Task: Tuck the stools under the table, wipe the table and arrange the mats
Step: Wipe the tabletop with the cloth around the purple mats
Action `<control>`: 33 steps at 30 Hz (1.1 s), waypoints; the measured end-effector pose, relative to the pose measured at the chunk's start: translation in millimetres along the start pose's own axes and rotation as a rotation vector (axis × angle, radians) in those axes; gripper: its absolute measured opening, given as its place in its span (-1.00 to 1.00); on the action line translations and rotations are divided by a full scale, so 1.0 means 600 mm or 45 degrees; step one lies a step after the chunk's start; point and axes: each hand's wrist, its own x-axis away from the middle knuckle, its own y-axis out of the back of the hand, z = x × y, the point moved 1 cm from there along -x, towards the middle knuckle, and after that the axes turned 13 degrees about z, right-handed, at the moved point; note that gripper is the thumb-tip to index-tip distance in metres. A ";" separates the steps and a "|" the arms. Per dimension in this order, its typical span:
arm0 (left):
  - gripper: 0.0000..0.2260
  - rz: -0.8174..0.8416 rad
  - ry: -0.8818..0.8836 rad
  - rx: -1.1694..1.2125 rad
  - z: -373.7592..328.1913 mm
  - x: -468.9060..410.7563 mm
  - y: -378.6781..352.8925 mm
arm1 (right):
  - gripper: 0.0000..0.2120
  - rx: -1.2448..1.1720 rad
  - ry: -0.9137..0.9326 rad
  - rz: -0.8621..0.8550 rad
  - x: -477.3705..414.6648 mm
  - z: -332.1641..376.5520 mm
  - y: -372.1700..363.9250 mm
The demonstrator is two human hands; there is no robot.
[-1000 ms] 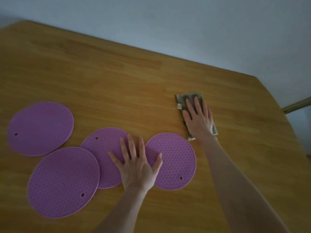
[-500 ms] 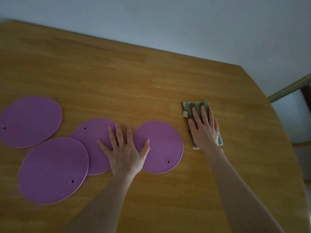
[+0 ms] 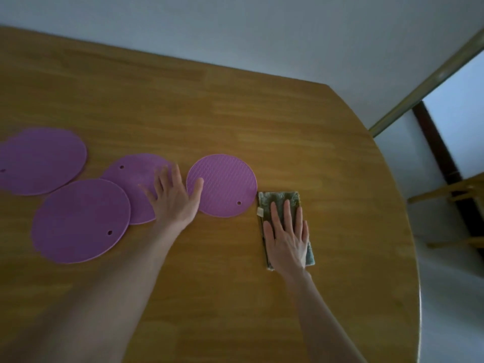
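Wood-grain table fills the dim view, its rounded edge curving down the right side. Two bare forearms reach in from the near edge, with bare wood between them.

Nearest on the left lies a purple round mat, its far right rim overlapping a second mat.

The right hand lies palm down on a folded grey-green cloth, fingers straight and slightly apart, pressing on it and gripping nothing. The cloth's far end shows beyond the fingertips. Bare wood runs from the cloth to the table's curved right edge.

The left hand rests flat, fingers spread wide and holding nothing. Its blurred fingers lie on the second mat, its thumb tip on the rim of a honeycomb mat, and its palm covers the gap between the two.

The cloth's far left corner sits just beside the honeycomb mat; whether they touch cannot be told.

A fourth mat lies at the far left, cut by the frame and meeting the nearest mat's rim.

Beyond the mats a broad band of bare wood reaches the far edge, which meets a pale wall.

Off the right edge stand pale wooden rails, blurred.
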 end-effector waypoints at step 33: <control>-0.80 -0.007 -0.342 -0.097 0.064 0.272 -0.065 | -0.83 -0.255 0.160 -0.037 0.162 0.066 -0.013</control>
